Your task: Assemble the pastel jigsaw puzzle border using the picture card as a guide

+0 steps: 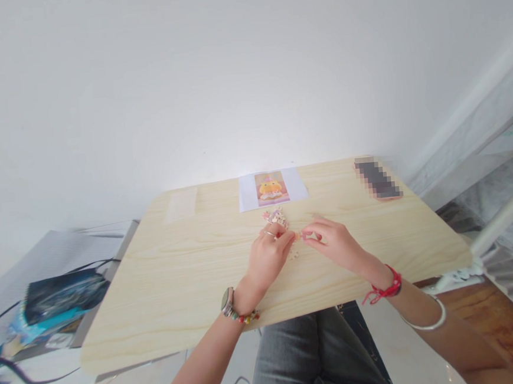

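Puzzle piece (297,236), small and orange-pink, sits between the two hands, pinched at the fingertips of the right hand (337,246) and touched by the left hand (268,255), whose fingers curl loosely. Just beyond it lies a cluster of loose pieces (275,216), then the reference picture (272,189). Bare table (178,269) spreads wide left of the cluster; a phone (377,178) lies to the cluster's far right.

Bare forearms, no sleeves. The left hand (268,256) wears a ring (269,233) on one finger; a watch (226,301) and a bead bracelet (246,317) sit back at the wrist. The right hand (338,243) has a red cord (386,290) at the wrist and, farther from the fingers, a silver bangle (426,320). Grey jeans (305,357) cover the legs.
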Demonstrator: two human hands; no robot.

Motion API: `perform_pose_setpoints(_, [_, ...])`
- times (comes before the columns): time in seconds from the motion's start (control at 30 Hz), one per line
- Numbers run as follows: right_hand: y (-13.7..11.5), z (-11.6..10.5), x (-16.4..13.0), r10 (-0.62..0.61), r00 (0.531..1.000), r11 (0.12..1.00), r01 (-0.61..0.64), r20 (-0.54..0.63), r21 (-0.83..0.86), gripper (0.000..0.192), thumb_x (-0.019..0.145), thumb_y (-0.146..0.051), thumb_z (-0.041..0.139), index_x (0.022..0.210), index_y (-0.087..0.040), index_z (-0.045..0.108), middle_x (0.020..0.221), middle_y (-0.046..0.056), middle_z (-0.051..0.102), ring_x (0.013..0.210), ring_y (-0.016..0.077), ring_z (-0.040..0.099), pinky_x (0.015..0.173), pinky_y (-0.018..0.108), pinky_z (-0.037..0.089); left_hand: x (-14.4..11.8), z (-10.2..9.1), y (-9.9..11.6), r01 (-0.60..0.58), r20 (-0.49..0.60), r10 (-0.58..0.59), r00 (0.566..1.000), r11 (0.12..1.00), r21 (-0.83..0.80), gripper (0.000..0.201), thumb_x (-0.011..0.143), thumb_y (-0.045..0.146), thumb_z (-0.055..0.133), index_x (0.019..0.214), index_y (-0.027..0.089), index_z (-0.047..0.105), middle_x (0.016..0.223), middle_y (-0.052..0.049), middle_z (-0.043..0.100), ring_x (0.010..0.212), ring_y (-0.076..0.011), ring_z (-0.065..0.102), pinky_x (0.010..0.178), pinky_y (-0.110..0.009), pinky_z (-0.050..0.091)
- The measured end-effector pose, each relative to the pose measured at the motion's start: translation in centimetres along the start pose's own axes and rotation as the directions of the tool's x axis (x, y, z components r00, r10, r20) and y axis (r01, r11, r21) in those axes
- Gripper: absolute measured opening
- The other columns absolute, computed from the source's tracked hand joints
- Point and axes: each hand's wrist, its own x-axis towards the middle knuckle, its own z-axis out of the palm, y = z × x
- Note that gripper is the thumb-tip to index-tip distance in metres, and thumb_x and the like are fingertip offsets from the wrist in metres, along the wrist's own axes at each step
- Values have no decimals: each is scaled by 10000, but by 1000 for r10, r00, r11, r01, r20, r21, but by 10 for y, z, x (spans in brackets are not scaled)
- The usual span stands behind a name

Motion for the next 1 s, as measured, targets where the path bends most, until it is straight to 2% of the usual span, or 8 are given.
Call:
perform_pose_setpoints(0.13, [7, 4, -5, -29, 1000, 999, 29, 1, -40, 114, 823, -212, 523, 840, -205, 635, 815, 47, 626, 707, 155, 561, 685, 280, 449, 0, 5, 5, 17, 45, -19, 999, 999, 45, 211, 883, 255, 442, 798, 206, 629, 778, -36, 535, 728, -148, 510, 610, -246, 424])
perform_pose_setpoints(0.23, [17, -1, -6, -19, 1000, 999, 20, 17, -49, 115, 827, -217, 516, 845, -202, 629, 818, 46, 616, 721, 153, 560, 664, 265, 442, 8, 9, 9, 20, 147, -33, 989, 996, 91, 189, 876, 237, 454, 805, 199, 625, 809, -44, 542, 758, -162, 522, 633, -265, 442])
perform_pose_setpoints(0.43, [57, -20, 0, 88, 996, 986, -82, 33, -147, 91, 791, -160, 541, 752, -174, 622, 707, 15, 574, 646, 129, 520, 625, 240, 394, 37, 11, 14, 35, 370, -92, 924, 987, 157, 132, 843, 191, 494, 920, 169, 599, 956, -82, 548, 869, -198, 540, 670, -289, 469])
perform_pose_setpoints(0.53, [77, -22, 4, 136, 990, 976, -127, 40, -177, 99, 782, -165, 550, 714, -161, 622, 677, 10, 558, 627, 127, 507, 605, 238, 374, 39, 10, 9, 81, 391, -140, 910, 983, 164, 149, 838, 183, 496, 944, 164, 599, 984, -84, 546, 878, -198, 546, 698, -299, 479])
perform_pose_setpoints(0.63, [86, -21, 5, 158, 985, 974, -145, 63, -174, 84, 766, -169, 570, 708, -157, 629, 660, 5, 545, 609, 124, 500, 587, 236, 363, 27, 6, -3, 145, 346, -184, 920, 980, 134, 165, 825, 186, 523, 967, 184, 608, 978, -72, 550, 912, -195, 549, 728, -291, 482])
perform_pose_setpoints(0.83, [65, -17, 7, 92, 992, 992, -84, 85, -97, 130, 785, -140, 554, 867, -168, 651, 759, 18, 564, 640, 117, 505, 626, 235, 385, -5, -8, -26, 246, 262, -252, 932, 968, 59, 159, 810, 193, 554, 947, 198, 633, 888, -47, 566, 827, -170, 573, 738, -287, 488])
perform_pose_setpoints(0.9, [52, -7, 11, 43, 989, 995, -31, 144, -90, 164, 782, -128, 562, 920, -165, 643, 820, 32, 566, 698, 123, 523, 667, 238, 392, -10, -8, -27, 242, 256, -242, 936, 970, 34, 174, 798, 184, 569, 958, 203, 633, 887, -45, 566, 833, -170, 574, 746, -288, 489])
perform_pose_setpoints(1.0, [36, 11, 20, 16, 966, 986, 28, 259, -165, 116, 784, -179, 588, 883, -166, 646, 845, 45, 552, 775, 149, 530, 700, 255, 381, -12, -3, -22, 232, 273, -226, 935, 973, 8, 176, 799, 182, 568, 960, 203, 634, 883, -47, 561, 836, -168, 570, 758, -289, 485])
